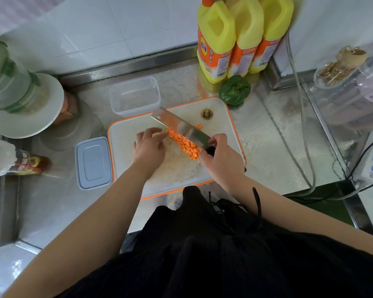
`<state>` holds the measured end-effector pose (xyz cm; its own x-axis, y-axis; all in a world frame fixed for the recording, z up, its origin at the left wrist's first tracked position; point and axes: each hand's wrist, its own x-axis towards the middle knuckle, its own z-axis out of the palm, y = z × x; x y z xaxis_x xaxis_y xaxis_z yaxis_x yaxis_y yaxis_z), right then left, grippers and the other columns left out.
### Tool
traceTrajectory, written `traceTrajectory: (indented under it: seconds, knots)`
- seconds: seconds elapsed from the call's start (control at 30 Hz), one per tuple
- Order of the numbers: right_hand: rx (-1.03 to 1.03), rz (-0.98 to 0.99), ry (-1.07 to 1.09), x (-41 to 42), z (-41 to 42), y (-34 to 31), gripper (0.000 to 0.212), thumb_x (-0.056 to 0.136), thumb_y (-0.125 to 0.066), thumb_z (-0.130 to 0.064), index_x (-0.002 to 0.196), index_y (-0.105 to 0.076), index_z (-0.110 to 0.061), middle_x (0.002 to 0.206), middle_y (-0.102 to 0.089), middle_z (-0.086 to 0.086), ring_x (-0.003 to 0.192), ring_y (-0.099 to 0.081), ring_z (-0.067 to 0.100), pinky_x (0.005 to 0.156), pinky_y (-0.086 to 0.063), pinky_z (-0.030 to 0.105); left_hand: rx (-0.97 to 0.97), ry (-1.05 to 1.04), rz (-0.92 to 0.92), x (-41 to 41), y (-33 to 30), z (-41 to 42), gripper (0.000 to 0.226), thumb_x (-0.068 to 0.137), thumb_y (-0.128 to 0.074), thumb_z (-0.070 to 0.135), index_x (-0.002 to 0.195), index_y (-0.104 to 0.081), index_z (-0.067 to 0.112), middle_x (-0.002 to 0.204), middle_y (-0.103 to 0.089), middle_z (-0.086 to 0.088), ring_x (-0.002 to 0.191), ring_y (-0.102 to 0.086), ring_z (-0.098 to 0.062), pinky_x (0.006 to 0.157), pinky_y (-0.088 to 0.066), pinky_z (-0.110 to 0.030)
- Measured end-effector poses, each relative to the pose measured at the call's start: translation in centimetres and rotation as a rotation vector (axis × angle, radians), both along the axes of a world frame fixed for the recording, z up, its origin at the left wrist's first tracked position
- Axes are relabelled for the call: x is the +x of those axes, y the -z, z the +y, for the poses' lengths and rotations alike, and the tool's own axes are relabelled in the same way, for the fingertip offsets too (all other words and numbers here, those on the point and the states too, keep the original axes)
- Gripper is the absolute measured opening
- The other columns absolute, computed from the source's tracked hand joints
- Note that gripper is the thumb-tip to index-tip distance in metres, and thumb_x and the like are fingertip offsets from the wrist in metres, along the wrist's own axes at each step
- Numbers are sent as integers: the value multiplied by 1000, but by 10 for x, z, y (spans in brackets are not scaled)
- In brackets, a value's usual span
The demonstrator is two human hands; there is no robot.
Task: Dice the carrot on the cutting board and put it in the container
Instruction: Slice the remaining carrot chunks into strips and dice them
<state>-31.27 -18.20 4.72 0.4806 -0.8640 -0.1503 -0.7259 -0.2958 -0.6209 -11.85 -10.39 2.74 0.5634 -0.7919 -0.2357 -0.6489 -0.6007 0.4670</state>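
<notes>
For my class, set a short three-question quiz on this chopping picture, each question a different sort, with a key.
1. True or false: the clear rectangular plastic container beyond the orange-rimmed white cutting board already holds carrot.
2. Which hand grips the steel cleaver?
A. left hand
B. right hand
C. both
3. Fill in: the diced orange carrot pieces lie on the ____.

Key:
1. False; it holds no carrot.
2. B; the right hand grips the handle, while the left hand rests open beside the dice.
3. Cutting board.
</notes>
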Motion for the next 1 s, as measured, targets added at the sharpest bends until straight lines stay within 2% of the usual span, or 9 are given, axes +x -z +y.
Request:
traceTrajectory:
  seconds: [0.1,0.2,0.3,0.37,0.47,0.53,0.67,0.8,1.0]
  knots:
    - [77,-2,-67,5,1,-1,26,92,-52,-38,107,-42,-19,80,-63,-9,71,-65,18,58,-49,33,71,-92,-6,8,-1,13,57,93,-48,13,147,-40,29,149,-34,0,136,-26,-28,111,-27,-43]
    - [177,30,-146,11,3,0,25,95,-48,-38,107,-44,-17,81,-64,-1,73,-62,25,61,-48,37,171,-278,104,22,6,33,44,99,-48,33,141,-48,19,141,-45,-12,127,-42,-34,105,-35,-42]
    - [291,99,-216,19,9,2,30,96,-48,-40,109,-46,-13,88,-62,7,78,-58,27,69,-48,38,252,-245,213,27,13,53,44,98,-53,39,128,-59,7,125,-62,-16,115,-56,-35,94,-42,-39]
    - [321,165,-270,23,12,5,27,98,-44,-38,102,-48,-11,84,-57,6,77,-54,27,66,-42,35,247,-228,244,28,14,61,44,95,-60,37,126,-61,6,121,-64,-15,112,-57,-33,92,-44,-38]
    - [350,243,-305,28,15,8,26,101,-38,-32,85,-46,-12,73,-49,2,71,-50,25,56,-33,33,260,-268,324,23,8,63,60,78,-75,44,125,-62,9,115,-66,-8,104,-62,-31,91,-49,-41]
    - [358,279,-320,31,16,10,31,101,-37,-29,74,-40,-15,69,-44,0,65,-46,22,51,-28,30,211,-404,407,17,10,65,70,65,-76,49,122,-62,10,110,-67,-7,96,-65,-29,86,-55,-46]
    - [382,321,-357,39,19,12,34,100,-37,-26,67,-37,-18,66,-45,1,57,-44,16,49,-28,28,64,-699,665,-7,22,61,58,78,-82,32,122,-57,4,109,-66,-8,90,-69,-26,76,-60,-41]
    - [384,362,-405,45,24,14,34,98,-39,-22,65,-39,-16,63,-44,2,60,-46,20,49,-28,29,-88,-876,853,-33,25,53,35,86,-75,29,105,-60,3,93,-71,-9,80,-73,-20,73,-60,-32]
    - [359,380,-423,46,27,15,16,97,-38,-15,84,-46,-13,68,-41,-2,74,-49,22,52,-30,27,-156,-935,870,-35,19,53,22,91,-70,22,82,-50,17,88,-67,-6,82,-72,-22,77,-59,-33]
